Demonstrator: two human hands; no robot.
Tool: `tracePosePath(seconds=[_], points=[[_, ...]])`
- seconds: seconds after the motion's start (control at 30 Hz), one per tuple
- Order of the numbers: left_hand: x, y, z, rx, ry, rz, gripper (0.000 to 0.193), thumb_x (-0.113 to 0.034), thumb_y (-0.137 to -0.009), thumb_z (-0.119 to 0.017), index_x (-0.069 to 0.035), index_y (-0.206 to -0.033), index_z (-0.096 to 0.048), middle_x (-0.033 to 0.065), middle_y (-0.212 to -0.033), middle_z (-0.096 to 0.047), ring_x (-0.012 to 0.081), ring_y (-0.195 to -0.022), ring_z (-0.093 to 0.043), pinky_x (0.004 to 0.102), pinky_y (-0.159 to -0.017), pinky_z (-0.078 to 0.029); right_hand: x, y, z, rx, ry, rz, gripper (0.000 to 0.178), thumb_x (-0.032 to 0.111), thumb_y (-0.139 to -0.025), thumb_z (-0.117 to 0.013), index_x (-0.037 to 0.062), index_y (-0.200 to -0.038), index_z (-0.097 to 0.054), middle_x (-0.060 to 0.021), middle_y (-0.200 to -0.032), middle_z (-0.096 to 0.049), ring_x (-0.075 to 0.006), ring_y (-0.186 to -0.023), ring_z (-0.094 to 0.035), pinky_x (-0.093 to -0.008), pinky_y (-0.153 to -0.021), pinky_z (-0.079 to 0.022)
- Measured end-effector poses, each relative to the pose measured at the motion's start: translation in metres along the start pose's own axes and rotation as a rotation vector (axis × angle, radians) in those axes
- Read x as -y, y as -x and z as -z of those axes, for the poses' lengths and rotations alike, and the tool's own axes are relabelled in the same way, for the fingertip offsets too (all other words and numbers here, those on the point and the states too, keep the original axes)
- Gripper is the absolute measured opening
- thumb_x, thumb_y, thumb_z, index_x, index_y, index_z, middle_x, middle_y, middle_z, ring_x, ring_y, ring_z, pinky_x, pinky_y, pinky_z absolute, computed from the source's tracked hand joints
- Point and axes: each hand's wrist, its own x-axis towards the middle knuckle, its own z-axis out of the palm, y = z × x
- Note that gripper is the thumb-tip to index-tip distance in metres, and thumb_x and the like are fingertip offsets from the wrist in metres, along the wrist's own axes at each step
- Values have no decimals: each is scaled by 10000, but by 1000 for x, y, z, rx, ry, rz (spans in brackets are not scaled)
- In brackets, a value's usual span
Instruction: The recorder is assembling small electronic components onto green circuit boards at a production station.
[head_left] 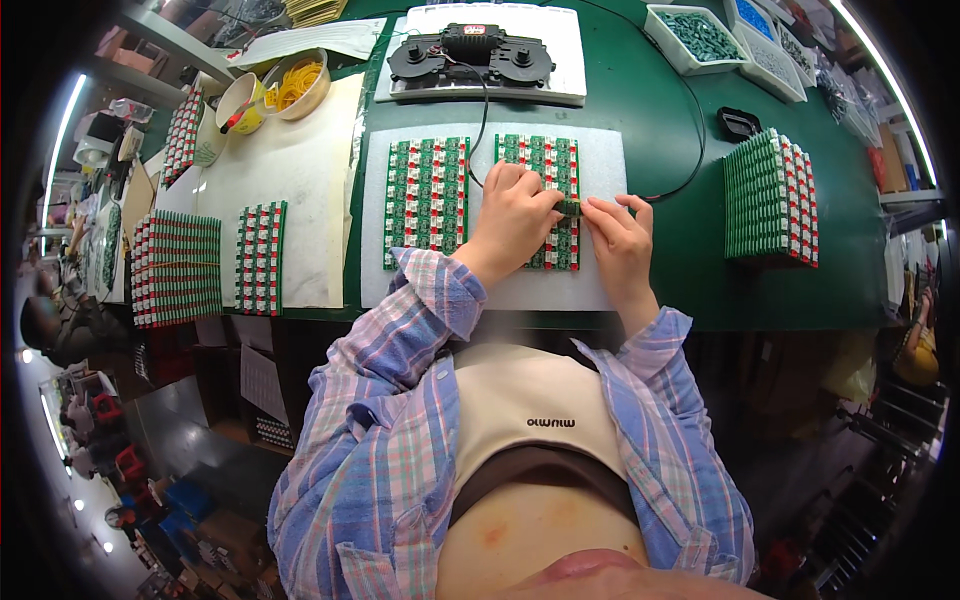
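Observation:
A small dark green piece (568,207), perhaps a little circuit board, is pinched between the fingertips of my left hand (512,218) and my right hand (620,240). It is too small to make out in detail. Under my hands lies a green circuit board panel (560,255) with rows of white and red parts, partly hidden by my left hand. To its left is a second such panel (427,200), lying flat. Both rest on a white foam sheet (590,292) on the green table.
Stacks of panels stand at the left (175,270) and right (770,200), with a smaller stack (260,258) by the left one. A black device with two round parts (470,62) sits behind. A bowl of yellow bands (297,85) and parts trays (695,40) line the back.

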Motion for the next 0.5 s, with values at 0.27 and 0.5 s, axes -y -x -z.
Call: tracePosePath(seconds=[0.27,0.5], points=[[-1,3,8,-26,9,-37,227,-157,-802,-778,-140,-1028,-762,5,-920,-609,238,-977,-529,427,-1020,-387,-9,0,2,-98,-211,-12,207,33,-792,-775,127,-977,-785,41,-1013,-758,-249,-1052,-578,-383,-1021,-455],[2,19,4,34,126,-42,224,-161,-822,-764,-146,-1044,-736,23,-949,-599,253,-1053,-534,521,-1136,-338,-4,11,9,-28,-234,-22,205,26,-795,-769,125,-974,-782,39,-1024,-759,-252,-1054,-574,-382,-1024,-454]])
